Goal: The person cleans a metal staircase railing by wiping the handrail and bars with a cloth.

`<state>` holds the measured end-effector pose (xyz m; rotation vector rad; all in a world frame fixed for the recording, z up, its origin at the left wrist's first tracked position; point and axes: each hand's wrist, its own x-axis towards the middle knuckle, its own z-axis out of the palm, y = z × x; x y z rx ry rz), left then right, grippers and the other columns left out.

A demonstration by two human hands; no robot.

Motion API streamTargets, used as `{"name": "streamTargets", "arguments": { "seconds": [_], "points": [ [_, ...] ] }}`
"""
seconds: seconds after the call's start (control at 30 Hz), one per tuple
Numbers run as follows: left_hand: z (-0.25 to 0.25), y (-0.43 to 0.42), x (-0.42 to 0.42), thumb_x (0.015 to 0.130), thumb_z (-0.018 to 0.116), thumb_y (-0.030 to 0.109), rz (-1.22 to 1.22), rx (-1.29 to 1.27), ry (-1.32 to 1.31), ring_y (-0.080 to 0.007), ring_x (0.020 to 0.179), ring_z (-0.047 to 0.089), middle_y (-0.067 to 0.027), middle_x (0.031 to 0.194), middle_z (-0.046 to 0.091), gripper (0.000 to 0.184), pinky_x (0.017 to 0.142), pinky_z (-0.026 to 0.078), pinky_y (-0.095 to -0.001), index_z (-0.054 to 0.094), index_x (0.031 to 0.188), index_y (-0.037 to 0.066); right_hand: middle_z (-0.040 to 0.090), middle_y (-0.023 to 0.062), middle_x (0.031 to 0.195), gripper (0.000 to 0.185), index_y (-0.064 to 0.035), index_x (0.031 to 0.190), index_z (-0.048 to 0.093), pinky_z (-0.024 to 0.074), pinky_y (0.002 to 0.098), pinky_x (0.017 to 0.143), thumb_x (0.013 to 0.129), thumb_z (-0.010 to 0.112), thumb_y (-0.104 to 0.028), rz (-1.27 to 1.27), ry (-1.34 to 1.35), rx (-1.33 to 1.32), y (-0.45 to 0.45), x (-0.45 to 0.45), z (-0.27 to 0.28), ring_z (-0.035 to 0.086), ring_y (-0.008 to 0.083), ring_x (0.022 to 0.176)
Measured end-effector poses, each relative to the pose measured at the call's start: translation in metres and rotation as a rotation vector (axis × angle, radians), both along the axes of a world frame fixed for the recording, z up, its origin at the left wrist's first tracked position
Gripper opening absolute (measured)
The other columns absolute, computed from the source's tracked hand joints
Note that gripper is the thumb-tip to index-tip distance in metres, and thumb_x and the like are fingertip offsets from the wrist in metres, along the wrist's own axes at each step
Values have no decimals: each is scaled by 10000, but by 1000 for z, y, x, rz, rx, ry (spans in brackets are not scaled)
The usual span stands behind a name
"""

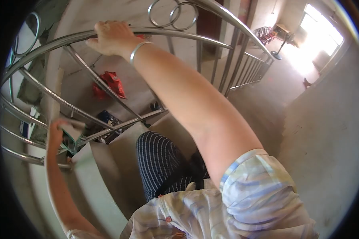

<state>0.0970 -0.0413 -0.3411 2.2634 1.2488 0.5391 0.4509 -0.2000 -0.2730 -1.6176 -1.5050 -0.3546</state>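
My right hand (112, 38), with a silver bangle (137, 51) at the wrist, grips the curved metal handrail (175, 34) at the top of the stair railing. Lower on the left, my left hand (56, 134) is closed beside the railing's lower bars (95, 135). In it is a greenish-white thing, perhaps a cloth (72, 136), smeared by motion. Its exact kind does not show. My knee in striped trousers (157, 159) is bent above the stair steps (101, 175).
Beyond the bars, a red bag (113, 84) lies on the lower floor, with dark items (109, 119) nearby. Metal rings (183, 16) decorate the railing. At the far right stand a fan (281, 46) and stacked chairs (264, 35) near a bright window (321, 28). A wall (327, 131) borders the right.
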Motion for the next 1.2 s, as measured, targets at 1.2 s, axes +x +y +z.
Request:
{"name": "streamTargets", "arguments": {
  "seconds": [1.2],
  "points": [
    [-52, -114, 186, 788, 514, 87, -384, 396, -333, -271, 1019, 501, -218, 1075, 516, 423, 817, 410, -322, 432, 1195, 3, 587, 153, 898, 410, -14, 960, 506, 379, 406, 801, 785, 483, -384, -36, -111, 154, 6, 7, -11, 535, 307, 895]
  ]
}}
